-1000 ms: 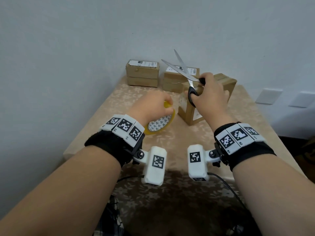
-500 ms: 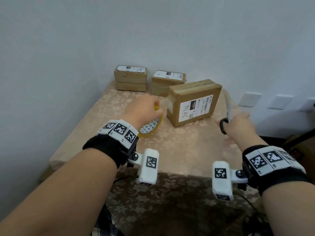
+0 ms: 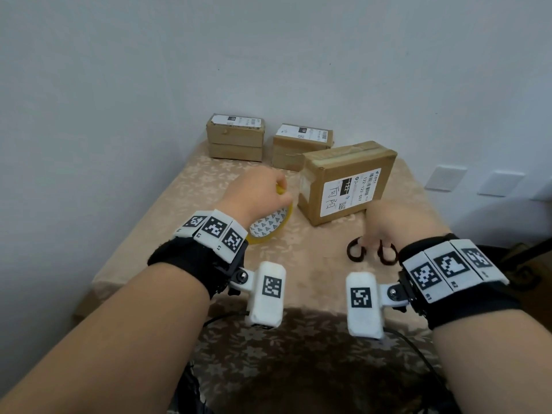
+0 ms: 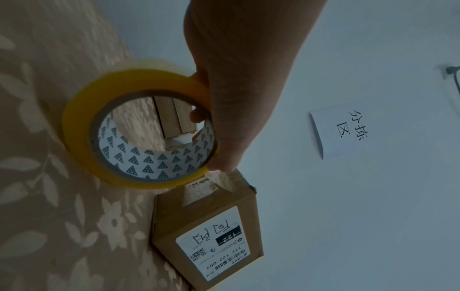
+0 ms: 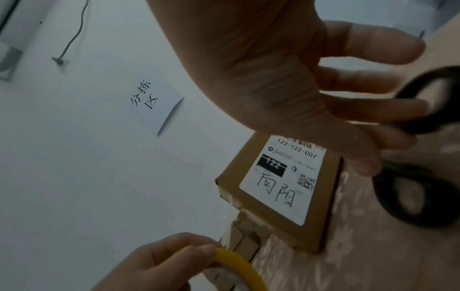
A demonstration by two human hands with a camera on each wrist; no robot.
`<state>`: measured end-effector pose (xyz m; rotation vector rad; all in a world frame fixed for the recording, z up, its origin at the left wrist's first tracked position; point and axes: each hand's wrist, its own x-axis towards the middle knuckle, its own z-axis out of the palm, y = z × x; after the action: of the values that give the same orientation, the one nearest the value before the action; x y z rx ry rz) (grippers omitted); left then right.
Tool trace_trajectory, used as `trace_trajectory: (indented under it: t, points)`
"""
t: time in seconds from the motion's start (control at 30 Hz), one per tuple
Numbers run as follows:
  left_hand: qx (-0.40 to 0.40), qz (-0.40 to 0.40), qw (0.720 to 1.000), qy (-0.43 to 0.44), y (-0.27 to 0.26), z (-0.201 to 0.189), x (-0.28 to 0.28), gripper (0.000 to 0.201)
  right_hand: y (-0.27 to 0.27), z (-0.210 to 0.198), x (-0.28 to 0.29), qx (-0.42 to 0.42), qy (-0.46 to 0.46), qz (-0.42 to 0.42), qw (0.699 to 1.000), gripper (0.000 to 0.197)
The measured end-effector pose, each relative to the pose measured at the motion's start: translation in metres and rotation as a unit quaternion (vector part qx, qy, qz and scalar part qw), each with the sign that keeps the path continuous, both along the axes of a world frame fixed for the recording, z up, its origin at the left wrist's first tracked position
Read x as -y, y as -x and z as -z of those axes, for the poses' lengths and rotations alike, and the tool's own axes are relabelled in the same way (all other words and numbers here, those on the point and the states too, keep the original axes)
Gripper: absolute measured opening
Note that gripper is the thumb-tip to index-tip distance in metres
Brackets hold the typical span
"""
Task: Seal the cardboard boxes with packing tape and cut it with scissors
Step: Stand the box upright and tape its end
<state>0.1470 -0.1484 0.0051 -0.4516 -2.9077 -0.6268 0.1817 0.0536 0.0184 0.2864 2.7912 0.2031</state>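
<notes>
The taped cardboard box [image 3: 346,182] stands mid-worktop [image 3: 191,204], its label reading "122-122-C07". Just left, the left hand [image 3: 257,195] grasps the yellow tape roll [image 4: 139,135]. Near right, the scissors [image 3: 372,252] lie under the right hand [image 3: 394,222], fingers [image 5: 373,106] loosely spread through the handles.

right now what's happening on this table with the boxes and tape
A person is partway through sealing cardboard boxes. Their left hand grips the yellow tape roll, held on edge beside the labelled box, which already has tape along its top. Their right hand is at the black scissors low on the table, fingers loose by the handle loops. Two smaller boxes sit near the wall.
</notes>
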Motion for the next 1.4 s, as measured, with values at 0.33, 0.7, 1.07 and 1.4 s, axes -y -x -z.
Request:
trace_trajectory:
  t: [0.33,0.7,1.07,1.4]
  points:
    - [0.026,0.034,0.998,-0.045,0.007,-0.005,0.001,0.034,0.015,0.029,0.052,-0.13,0.656,0.148,0.728,0.056]
    - [0.115,0.155,0.975,0.113,0.044,-0.057,-0.056,0.067,0.023,0.037,0.062,-0.124,0.699,0.143,0.689,0.005]
    - [0.034,-0.058,0.992,0.106,0.028,-0.06,-0.043,0.074,0.016,0.007,0.043,-0.129,0.599,0.048,0.789,0.018]
    - [0.116,0.122,0.918,0.358,0.029,-0.074,-0.014,0.098,0.0,0.013,0.043,-0.047,0.594,0.033,0.803,0.034]
